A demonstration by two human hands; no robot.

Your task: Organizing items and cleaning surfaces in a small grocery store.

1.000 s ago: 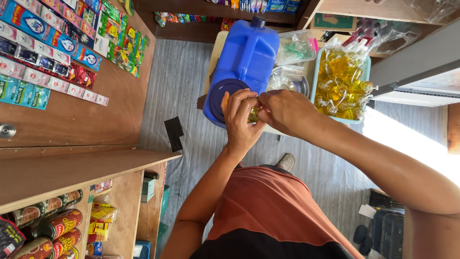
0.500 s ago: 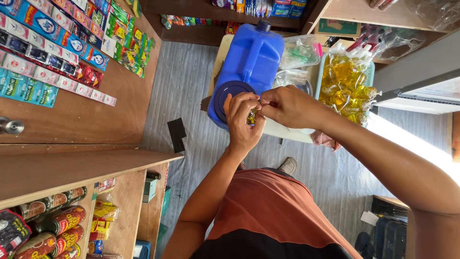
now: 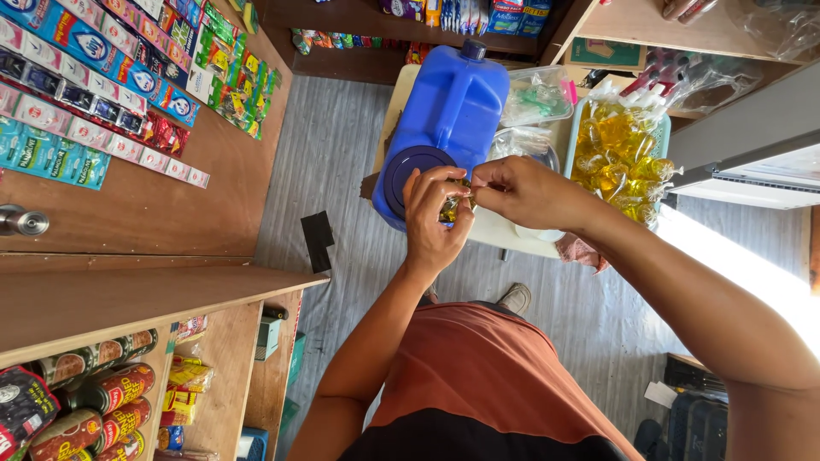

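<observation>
A small clear bag of yellow liquid (image 3: 451, 207) is being pinched between the fingers (image 3: 444, 181) of both hands. The left hand (image 3: 434, 224) is being closed around the bag from below, with its fingertips curled over the top. The right hand (image 3: 523, 193) is being held against it from the side, its fingers drawn together on the bag's neck. Whether the neck is being twisted or knotted cannot be told, since most of the bag is being hidden by the fingers.

The bag is being held just in front of the blue jug (image 3: 448, 119), above the near edge of the pale table (image 3: 504, 232) on which that jug is lying. The jug's round dark cap (image 3: 408, 175) is being faced toward the left hand. Just beside the jug, on its far side from the wooden wall, a clear plastic tub (image 3: 536, 92) is being kept, and beyond that a light blue basket (image 3: 663, 130) is being filled with many more yellow bags (image 3: 617, 159). A pinkish cloth (image 3: 581, 251) is hanging at the table edge near the basket.

Away from the jug on its other side, strips of coloured sachets (image 3: 94, 81) are being displayed on the wooden wall (image 3: 171, 213). Nearer the person than the jug, tins (image 3: 102, 397) are being stored on a shelf (image 3: 128, 303). An orange shirt (image 3: 487, 376) is being worn.
</observation>
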